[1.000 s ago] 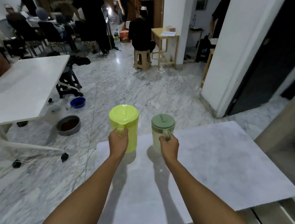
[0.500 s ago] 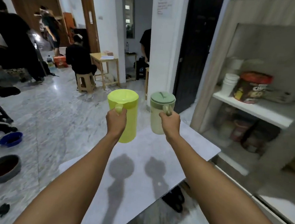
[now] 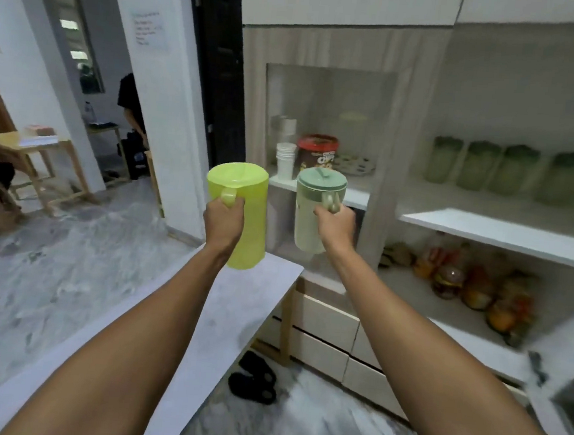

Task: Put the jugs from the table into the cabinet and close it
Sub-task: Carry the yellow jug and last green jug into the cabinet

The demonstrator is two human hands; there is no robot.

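Note:
My left hand [image 3: 224, 220] grips the handle of a bright yellow-green jug [image 3: 245, 210], held upright in the air above the far corner of the white table [image 3: 222, 318]. My right hand [image 3: 335, 228] grips the handle of a pale jug with a green lid [image 3: 314, 205], also upright and off the table. Both jugs hang just in front of the cabinet [image 3: 484, 229], whose white shelves stand exposed ahead and to the right. A glass-panelled door or section [image 3: 326, 93] is behind the jugs.
The upper shelf holds stacked white cups [image 3: 285, 159], a brown tub with a red lid [image 3: 317, 151] and several green-lidded containers [image 3: 509, 169]. Jars [image 3: 472, 283] fill the lower shelf. Drawers [image 3: 324, 330] sit below. Black slippers [image 3: 254, 376] lie on the floor. A person [image 3: 131, 105] stands beyond the pillar.
Both hands have lifted the jugs off the table and carried them rightward. The view has swung from the room to face the cabinet, which is now much closer.

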